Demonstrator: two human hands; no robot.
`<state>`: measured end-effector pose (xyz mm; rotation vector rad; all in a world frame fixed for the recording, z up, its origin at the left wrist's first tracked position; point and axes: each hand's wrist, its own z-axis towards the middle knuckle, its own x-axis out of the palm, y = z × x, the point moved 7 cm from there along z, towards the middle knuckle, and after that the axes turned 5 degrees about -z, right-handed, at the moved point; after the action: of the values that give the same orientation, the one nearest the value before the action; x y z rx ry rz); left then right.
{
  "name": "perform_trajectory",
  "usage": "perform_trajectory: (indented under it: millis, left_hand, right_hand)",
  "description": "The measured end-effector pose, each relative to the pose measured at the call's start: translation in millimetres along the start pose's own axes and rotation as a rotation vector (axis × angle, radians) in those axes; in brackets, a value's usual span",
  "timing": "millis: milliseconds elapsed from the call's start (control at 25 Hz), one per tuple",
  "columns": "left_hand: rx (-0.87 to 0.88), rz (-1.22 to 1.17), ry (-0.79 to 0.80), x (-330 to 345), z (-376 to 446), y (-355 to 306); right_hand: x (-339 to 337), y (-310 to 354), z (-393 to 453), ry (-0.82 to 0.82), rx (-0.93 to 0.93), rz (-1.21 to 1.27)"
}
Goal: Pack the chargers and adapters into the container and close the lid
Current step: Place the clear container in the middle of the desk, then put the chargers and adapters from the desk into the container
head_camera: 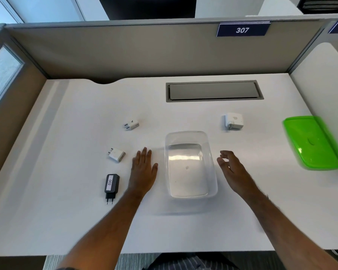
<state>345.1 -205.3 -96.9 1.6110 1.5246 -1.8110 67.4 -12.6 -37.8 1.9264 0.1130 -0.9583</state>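
Note:
A clear plastic container (211,172) stands open and empty in the middle of the white desk. My left hand (143,168) lies flat, fingers apart, just left of it. My right hand (231,167) hovers just right of it, fingers loosely curled, holding nothing. Left of my left hand lie a small white charger (117,154) and a black charger (111,185) labelled 002. Farther back sits a white plug adapter (132,124). A white square power adapter (233,120) rests behind the container to the right. The green lid (312,143) lies at the far right.
A grey cable hatch (214,91) is set into the desk (183,227) at the back. Grey partition walls (144,51) enclose the desk on the back and sides. A sign reading 307 (242,30) hangs on the back wall.

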Motion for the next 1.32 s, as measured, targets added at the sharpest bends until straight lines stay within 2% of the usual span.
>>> perform_trajectory:
  millis: [120,280,760,960,1120,1320]
  left_hand:
    - [0.024,0.093,0.010,9.9,-1.2,5.1]
    - [0.023,0.152,-0.076,13.2,-2.9,9.8]
    - [0.013,0.143,-0.132,18.3,2.6,22.8]
    - [-0.009,0.136,-0.125,19.2,3.8,24.7]
    - [-0.014,0.133,-0.118,19.1,3.6,24.4]
    - [-0.027,0.129,-0.110,18.8,4.8,25.3]
  right_hand:
    - [-3.8,-4.8,12.5,-0.016,-0.004,-0.020]
    - [-5.0,-10.4,33.0,-0.020,-0.018,-0.074]
    - [-53.0,-6.0,145.6,-0.163,-0.115,-0.406]
    - [-55.5,-23.7,186.9,-0.053,0.015,-0.521]
    - [-50.8,-36.4,207.6,0.062,0.039,-0.579]
    - [-49.1,-36.0,217.2,0.025,0.019,-0.563]
